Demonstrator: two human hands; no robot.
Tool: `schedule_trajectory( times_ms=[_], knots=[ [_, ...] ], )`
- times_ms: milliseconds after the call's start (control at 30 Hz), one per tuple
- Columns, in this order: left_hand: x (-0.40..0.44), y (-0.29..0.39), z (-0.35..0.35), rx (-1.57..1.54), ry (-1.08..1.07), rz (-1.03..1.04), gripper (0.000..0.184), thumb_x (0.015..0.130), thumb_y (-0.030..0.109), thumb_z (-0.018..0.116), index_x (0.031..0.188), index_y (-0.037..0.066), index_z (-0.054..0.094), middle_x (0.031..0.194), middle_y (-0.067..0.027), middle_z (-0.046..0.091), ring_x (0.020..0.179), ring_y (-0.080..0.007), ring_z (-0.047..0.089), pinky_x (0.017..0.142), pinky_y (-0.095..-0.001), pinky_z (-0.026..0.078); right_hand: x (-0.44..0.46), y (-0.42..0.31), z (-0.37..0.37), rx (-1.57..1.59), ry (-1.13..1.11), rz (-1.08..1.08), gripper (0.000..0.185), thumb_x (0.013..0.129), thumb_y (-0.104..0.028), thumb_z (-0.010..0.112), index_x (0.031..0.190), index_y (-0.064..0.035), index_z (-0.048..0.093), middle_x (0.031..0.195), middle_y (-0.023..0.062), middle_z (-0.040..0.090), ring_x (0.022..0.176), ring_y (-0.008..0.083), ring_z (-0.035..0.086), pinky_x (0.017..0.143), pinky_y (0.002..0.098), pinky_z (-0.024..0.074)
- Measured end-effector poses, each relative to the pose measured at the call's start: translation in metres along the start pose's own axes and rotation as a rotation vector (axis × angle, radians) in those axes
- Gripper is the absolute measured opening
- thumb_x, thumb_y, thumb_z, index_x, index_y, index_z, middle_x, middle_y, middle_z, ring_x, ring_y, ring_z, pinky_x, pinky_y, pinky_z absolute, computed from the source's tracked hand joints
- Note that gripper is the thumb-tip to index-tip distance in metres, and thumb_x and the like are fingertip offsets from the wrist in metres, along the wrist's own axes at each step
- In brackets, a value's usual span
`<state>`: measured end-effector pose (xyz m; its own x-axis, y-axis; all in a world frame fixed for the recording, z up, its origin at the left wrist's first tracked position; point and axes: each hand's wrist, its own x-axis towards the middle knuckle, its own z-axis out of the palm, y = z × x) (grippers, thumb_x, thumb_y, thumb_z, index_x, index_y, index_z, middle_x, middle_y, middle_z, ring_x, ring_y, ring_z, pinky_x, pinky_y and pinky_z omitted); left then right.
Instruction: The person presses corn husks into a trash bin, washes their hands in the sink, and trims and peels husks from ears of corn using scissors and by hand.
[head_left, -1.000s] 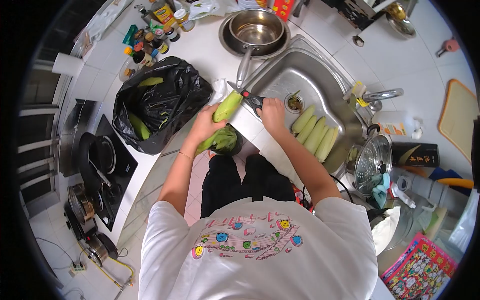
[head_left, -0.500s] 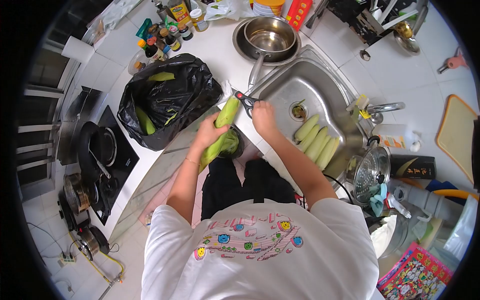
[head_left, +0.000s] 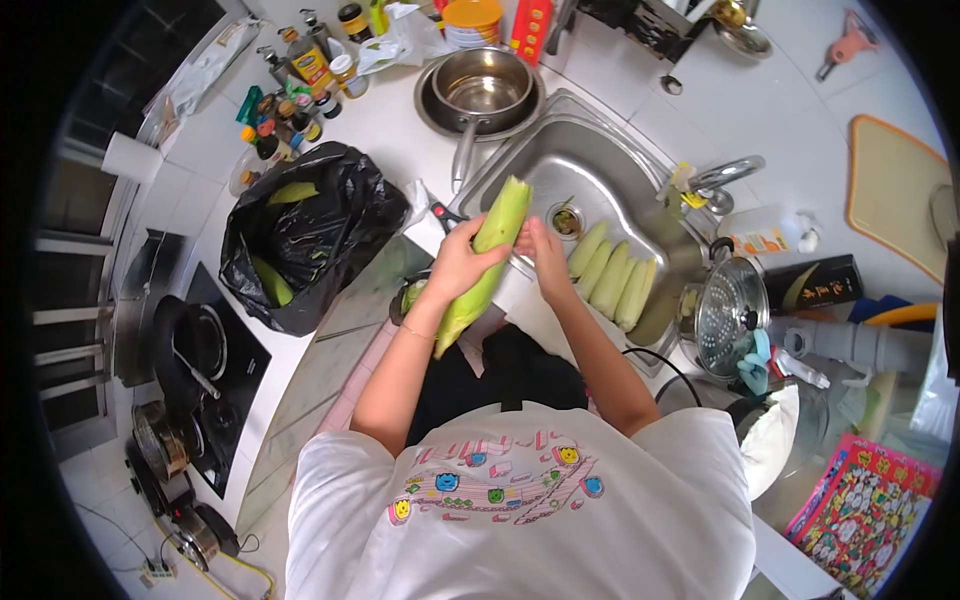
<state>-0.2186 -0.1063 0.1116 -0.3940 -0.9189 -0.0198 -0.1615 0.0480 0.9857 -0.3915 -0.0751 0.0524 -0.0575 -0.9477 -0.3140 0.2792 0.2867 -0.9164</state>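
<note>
Ear of corn held in left hand at the desk's near edge

An ear of corn [head_left: 507,213] slants in the left hand [head_left: 464,262] of a person in a white shirt [head_left: 500,460], its cut end pointing far and its leafy end hanging near, past the edge of the desk [head_left: 385,125] and above dark trousers [head_left: 455,385]. The left grip is closed around the ear's middle. The right hand [head_left: 543,252], just beside it, has its grip loosely open with nothing seen in it; whether its fingertips touch the ear cannot be told.

Room for the right hand lies over the sink [head_left: 560,170], whose left rim runs close by the hands; a row of pale ears [head_left: 612,285] rests along the basin's near right side. To the left, a black bag [head_left: 345,205] stands at the desk's near edge, apart from the left hand. Between them are a white tissue [head_left: 420,203] and scissors [head_left: 446,216], partly hidden by that hand. Beyond, a pan [head_left: 483,85] points its handle near, narrowing the far side.

Both elbows are bent, the forearms slanting inward from the near side so that the hands almost meet.
</note>
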Motion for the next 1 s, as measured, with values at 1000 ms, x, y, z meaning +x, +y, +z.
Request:
schedule_trajectory(
  times_ms=[1000],
  knots=[
    [0.124,0.092,0.046,0.0,0.092,0.182,0.017,0.092,0.013,0.061,0.095,-0.002,0.066,0.082,-0.0001,0.062,0.068,-0.0048,0.054,0.06,-0.0193,0.043,0.023,-0.107,-0.061,-0.053,-0.157,-0.428,0.055,0.099,-0.034,0.051,0.143,-0.0034,0.036,0.129,0.0028,0.049,0.117,0.0123,0.045,0.1,0.0282,0.0354]
  ],
)
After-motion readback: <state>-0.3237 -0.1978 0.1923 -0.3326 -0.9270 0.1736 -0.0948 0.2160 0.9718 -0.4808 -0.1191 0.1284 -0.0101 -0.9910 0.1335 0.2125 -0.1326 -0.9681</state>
